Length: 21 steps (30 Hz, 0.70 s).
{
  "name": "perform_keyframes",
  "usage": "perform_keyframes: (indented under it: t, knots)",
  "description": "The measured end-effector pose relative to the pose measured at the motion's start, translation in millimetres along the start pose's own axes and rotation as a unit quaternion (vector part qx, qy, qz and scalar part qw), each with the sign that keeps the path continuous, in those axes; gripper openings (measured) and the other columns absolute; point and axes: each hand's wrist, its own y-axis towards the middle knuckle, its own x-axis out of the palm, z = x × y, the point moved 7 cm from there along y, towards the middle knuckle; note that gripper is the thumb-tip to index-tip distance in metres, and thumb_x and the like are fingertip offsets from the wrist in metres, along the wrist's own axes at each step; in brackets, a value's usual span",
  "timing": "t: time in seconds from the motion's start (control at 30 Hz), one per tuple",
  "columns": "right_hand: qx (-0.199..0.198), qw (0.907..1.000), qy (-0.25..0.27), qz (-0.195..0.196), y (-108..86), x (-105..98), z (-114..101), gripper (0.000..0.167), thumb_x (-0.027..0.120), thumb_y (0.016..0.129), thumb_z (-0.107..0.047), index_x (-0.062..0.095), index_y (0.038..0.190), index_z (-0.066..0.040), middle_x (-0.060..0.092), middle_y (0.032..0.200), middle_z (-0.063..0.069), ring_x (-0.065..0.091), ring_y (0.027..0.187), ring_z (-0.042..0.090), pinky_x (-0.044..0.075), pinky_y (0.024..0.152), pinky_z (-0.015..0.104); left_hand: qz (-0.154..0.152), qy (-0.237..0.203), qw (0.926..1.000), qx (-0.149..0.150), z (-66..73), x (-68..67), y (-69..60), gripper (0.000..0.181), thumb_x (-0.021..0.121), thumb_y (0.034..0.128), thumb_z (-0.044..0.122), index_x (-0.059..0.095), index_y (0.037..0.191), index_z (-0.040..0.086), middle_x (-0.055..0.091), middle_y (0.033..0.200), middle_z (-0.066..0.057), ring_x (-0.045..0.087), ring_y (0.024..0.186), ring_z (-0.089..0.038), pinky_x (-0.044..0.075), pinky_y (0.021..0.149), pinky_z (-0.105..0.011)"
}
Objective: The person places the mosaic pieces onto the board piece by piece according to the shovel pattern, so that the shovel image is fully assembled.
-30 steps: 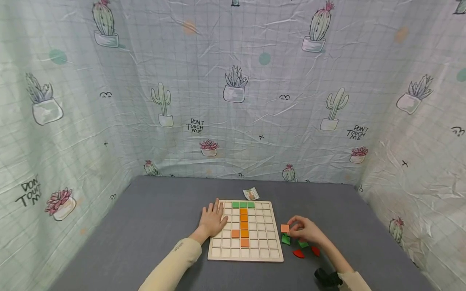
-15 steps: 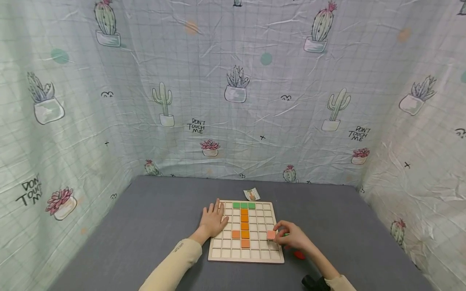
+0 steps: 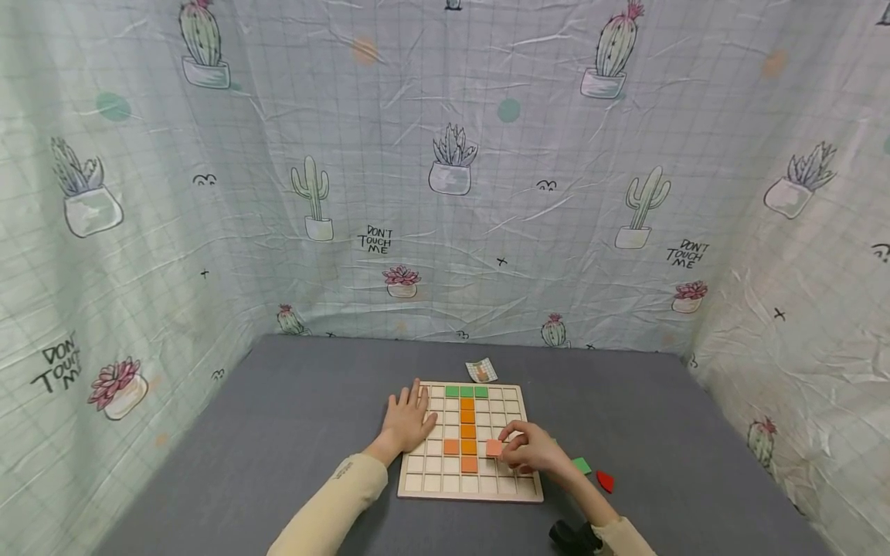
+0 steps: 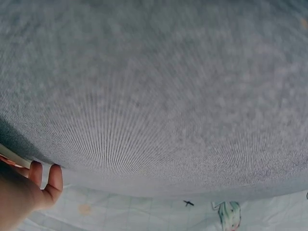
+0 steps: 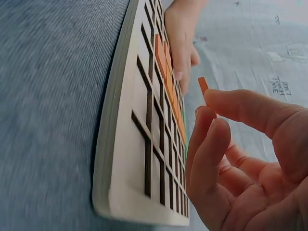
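My right hand point(image 3: 531, 450) pinches a light orange square tile point(image 3: 494, 448) above the right half of the wooden grid board point(image 3: 450, 484). In the right wrist view, thumb and fingers of the right hand point(image 5: 250, 159) hold that tile point(image 5: 203, 86) edge-on, raised off the board point(image 5: 122, 192). The left hand point(image 3: 405, 421) lies with spread fingers on the board's left edge. On the board are a row of green tiles point(image 3: 467, 392), a column of orange tiles point(image 3: 468, 418) below it, and a light orange tile point(image 3: 451, 447) left of the column.
To the right of the board lie a green tile point(image 3: 581, 466) and a red curved piece point(image 3: 605, 482), partly beside the right forearm. A small printed card point(image 3: 481, 371) rests behind the board. A patterned curtain point(image 3: 459, 232) surrounds the grey table point(image 3: 313, 401).
My right hand has carried the light orange tile leftward from the loose pieces, over the board's right edge, to near the orange column. The left hand has stayed in place.
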Motion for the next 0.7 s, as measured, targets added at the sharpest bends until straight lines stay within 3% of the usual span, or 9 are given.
perform_keyframes:
  t: [0.37,0.7]
  knots:
    - [0.017,0.9997,0.011,0.011,10.9,4.9,7.8,0.027,0.063,0.077,-0.001,0.051,0.1,0.007,0.061,0.063,0.004,0.042,0.046,0.01,0.03,0.042,0.023,0.004,-0.002,1.0,0.0,0.4,0.4,0.7,0.058,0.027,0.0951,0.044,0.03,0.139,0.005,0.024,0.146,-0.018,0.033,0.126,-0.034,0.029,0.09,-0.052]
    - [0.029,0.9968,-0.038,0.065,19.9,4.0,9.7,0.027,0.07,0.071,-0.002,0.056,0.094,0.004,0.063,0.061,0.004,0.047,0.044,0.008,0.038,0.042,0.022,0.021,0.001,0.9998,0.004,-0.1,-1.2,0.3,0.058,0.032,0.0941,0.043,0.034,0.136,0.003,0.028,0.143,-0.02,0.035,0.124,-0.036,0.03,0.088,-0.052]
